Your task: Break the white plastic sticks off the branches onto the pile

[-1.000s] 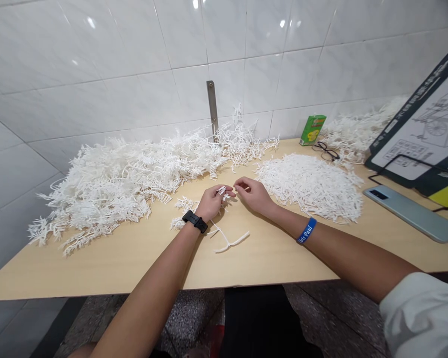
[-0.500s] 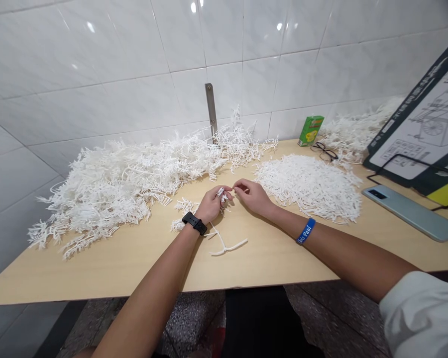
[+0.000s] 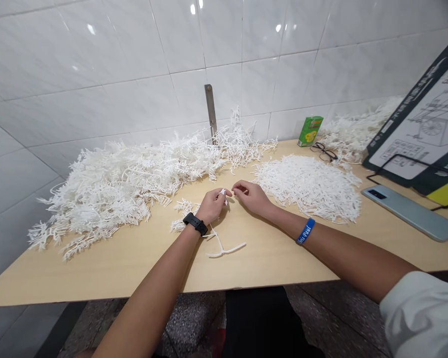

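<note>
My left hand (image 3: 210, 206), with a black watch at its wrist, is closed on a white branched plastic piece (image 3: 223, 192) whose tips poke out between thumb and fingers. Just to its right, my right hand (image 3: 253, 197) is pinched at the fingertips; whatever may be in the pinch is too small to make out. A small gap separates the two hands. A bare white branching stem (image 3: 223, 251) lies on the table below my left wrist. Behind that wrist sits a small clump of white branched pieces (image 3: 185, 206), partly hidden. A heap of small loose white bits (image 3: 309, 188) is right of my right hand.
A large tangled pile of white branched plastic (image 3: 130, 181) runs along the wall at left. Toward the right are a green carton (image 3: 310, 131), eyeglasses (image 3: 324, 151), another white pile (image 3: 353, 129), a phone (image 3: 414, 211) and a leaning printed box (image 3: 425, 114). A metal bracket (image 3: 210, 112) stands upright at the wall.
My left hand has turned slightly, and the white piece in it sits differently. The gap between my fingertips is a little wider. The bare stem has shifted slightly left.
</note>
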Demonstrator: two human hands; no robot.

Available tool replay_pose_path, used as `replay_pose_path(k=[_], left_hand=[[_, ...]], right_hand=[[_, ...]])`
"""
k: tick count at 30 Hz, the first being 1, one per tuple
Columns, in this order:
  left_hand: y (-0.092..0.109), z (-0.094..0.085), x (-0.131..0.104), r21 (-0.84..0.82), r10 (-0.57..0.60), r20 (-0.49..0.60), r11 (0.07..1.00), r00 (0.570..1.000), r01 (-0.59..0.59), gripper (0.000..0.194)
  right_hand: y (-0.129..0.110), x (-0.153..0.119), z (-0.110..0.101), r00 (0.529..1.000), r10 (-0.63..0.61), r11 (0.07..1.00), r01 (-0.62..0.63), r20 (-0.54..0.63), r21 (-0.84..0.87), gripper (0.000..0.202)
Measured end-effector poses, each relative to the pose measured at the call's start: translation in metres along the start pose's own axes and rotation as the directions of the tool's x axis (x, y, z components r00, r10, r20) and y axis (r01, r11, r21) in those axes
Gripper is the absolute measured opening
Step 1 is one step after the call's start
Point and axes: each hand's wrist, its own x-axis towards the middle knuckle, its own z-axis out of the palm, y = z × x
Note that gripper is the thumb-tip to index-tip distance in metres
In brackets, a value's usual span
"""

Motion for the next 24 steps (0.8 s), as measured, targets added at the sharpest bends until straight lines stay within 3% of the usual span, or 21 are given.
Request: replay_pose_path(k=[13, 20, 24], left_hand=[[0.0073, 0.0054, -0.0037, 0.052, 0.027, 0.024, 0.998, 0.999, -0.028, 0.028], [0.0057, 0.0055, -0.0032, 0.095, 0.090, 0.058, 0.991, 0.994, -0.095, 0.030], [0.0049, 0.0047, -0.0029, 0.106, 0.101, 0.059, 0.989, 0.993, -0.107, 0.036]], right_hand=[[0.0024, 0.0003, 0.0008, 1.000, -0.012, 1.000, 0.012, -0.002, 0.017, 0.019], [-0.0033, -0.0015, 0.0003, 0.995, -0.042, 0.993, 0.032, 0.086, 0.115, 0.022], [-0.0065, -0.0012, -0.0022, 0.995, -0.082, 0.995, 0.079, 0.054, 0.063, 0.018]])
